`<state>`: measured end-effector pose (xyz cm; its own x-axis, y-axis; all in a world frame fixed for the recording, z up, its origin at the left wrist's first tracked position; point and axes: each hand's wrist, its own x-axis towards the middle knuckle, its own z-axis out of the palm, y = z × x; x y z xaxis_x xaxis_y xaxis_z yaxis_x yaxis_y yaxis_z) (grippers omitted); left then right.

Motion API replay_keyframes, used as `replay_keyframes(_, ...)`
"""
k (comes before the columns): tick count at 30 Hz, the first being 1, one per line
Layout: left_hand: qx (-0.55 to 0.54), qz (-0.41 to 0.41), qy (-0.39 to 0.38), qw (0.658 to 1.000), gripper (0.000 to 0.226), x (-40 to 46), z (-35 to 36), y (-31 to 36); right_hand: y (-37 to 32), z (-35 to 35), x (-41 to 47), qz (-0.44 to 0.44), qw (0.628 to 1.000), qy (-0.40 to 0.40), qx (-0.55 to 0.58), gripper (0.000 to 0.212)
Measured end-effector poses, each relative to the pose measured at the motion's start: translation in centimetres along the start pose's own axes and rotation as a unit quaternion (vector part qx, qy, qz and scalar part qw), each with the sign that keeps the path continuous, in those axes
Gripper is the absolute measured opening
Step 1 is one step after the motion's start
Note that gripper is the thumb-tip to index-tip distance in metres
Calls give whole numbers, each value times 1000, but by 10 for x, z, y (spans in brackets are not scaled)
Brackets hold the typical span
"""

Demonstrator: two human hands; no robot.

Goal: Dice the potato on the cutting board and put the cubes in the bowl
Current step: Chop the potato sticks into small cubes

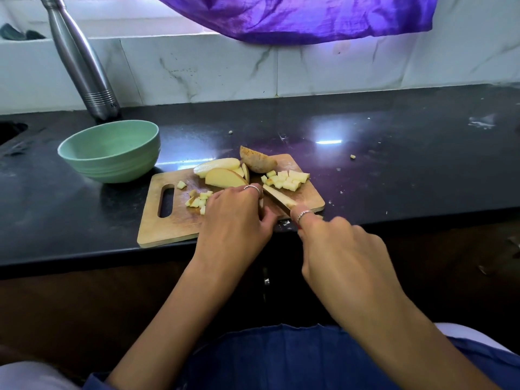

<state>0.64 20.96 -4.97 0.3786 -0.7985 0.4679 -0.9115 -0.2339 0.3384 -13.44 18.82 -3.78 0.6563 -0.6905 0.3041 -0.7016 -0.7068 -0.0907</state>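
Dicing is under way on the cutting board, which lies at the counter's front edge. Left hand curls down over a potato piece, mostly hidden beneath it, near the board's middle. Right hand grips the knife at the board's near right corner. Uncut potato slices lie at the far edge; cubes sit toward the far right corner, others beside the handle slot. Bowl stands off the far left corner, apparently empty. Judgement: cut potato is firm, light and wet-slick; hold flat face down, fingertips tucked back.

Green bowl, purple cloth, black counter.
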Motion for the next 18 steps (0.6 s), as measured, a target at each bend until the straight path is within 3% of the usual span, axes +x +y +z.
replay_keyframes(3,-10,-3,-8,1000,17,0,-3,-4,-5,-1,-8,-4,1000,-29,0,57)
replay_keyframes(8,-11,-7,-20,1000,25,0,-7,-17,-8,9,6,6,1000,8,-11,55)
replay_keyframes(14,-10,45,5,999,16,2,-6,-26,-1,15,-2,34,993,65,97,35)
replay_keyframes(18,-5,74,14,997,14,7,-2,-31,0,6,-13,55,985,46,156,39)
